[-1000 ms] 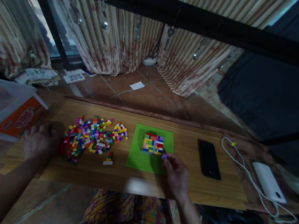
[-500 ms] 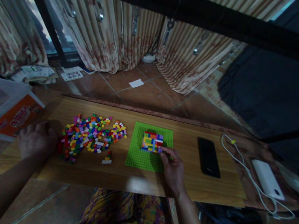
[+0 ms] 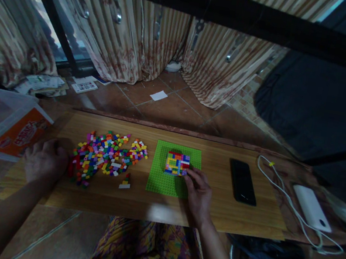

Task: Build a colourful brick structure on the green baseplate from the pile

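While left hand rests, right hand apparently presses brick block.

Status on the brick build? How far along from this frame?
Done: a small multicoloured block of bricks stands on the green baseplate, filling only a small part of it. In hand: the right hand has its fingers at the block's right edge, where a purple brick sits. Left: a large pile of loose bricks lies on the wooden board beside the resting left hand, so most pieces are unused.
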Motion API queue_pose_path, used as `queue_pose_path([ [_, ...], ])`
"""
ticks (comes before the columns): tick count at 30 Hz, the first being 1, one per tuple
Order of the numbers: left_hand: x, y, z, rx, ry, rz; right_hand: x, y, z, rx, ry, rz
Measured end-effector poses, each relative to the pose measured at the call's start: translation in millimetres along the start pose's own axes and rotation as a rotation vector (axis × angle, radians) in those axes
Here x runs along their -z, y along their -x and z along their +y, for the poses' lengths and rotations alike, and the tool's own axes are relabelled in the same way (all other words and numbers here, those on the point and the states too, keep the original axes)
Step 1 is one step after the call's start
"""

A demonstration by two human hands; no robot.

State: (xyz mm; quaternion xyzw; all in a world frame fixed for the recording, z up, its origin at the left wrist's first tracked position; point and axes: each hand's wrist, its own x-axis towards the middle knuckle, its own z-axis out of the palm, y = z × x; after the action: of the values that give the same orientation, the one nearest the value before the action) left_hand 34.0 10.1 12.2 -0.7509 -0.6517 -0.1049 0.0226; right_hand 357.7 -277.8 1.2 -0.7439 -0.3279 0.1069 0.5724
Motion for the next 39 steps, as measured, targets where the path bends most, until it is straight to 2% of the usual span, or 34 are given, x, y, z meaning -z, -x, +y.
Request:
queue_pose_path([
  [4, -1.8, -0.6, -1.0, 0.014, 0.009, -0.002, 2.9, 1.4, -3.7, 0.022, 0.016, 0.020],
  [10, -1.8, -1.3, -0.8, 0.050, 0.002, -0.033, 7.6, 8.5, -10.7, 0.121, 0.171, -0.014],
  [16, 0.6, 1.0, 1.1, 0.041, 0.004, -0.025, 2.2, 6.9, -12.0, 0.160, 0.270, 0.032],
  [22, 1.0, 0.9, 1.4, 0.044, 0.008, -0.017, -2.9, 4.4, -9.5, 0.236, 0.400, 0.008],
  [29, -4.7, -1.3, -3.4, 0.028, -0.018, -0.023, -4.9, 2.5, -3.2, 0.275, 0.407, 0.051],
  [33, -6.7, -0.5, -3.4, 0.040, -0.009, 0.004, -0.3, 9.5, -14.0, 0.291, 0.394, 0.044],
  [36, -5.3, 2.1, -1.9, 0.032, 0.012, 0.028, -4.8, 28.1, -31.3, 0.290, 0.373, -0.068],
  [39, -4.3, 4.1, -1.6, -0.003, 0.046, 0.037, -21.9, 52.8, -46.5, 0.293, 0.314, -0.326],
])
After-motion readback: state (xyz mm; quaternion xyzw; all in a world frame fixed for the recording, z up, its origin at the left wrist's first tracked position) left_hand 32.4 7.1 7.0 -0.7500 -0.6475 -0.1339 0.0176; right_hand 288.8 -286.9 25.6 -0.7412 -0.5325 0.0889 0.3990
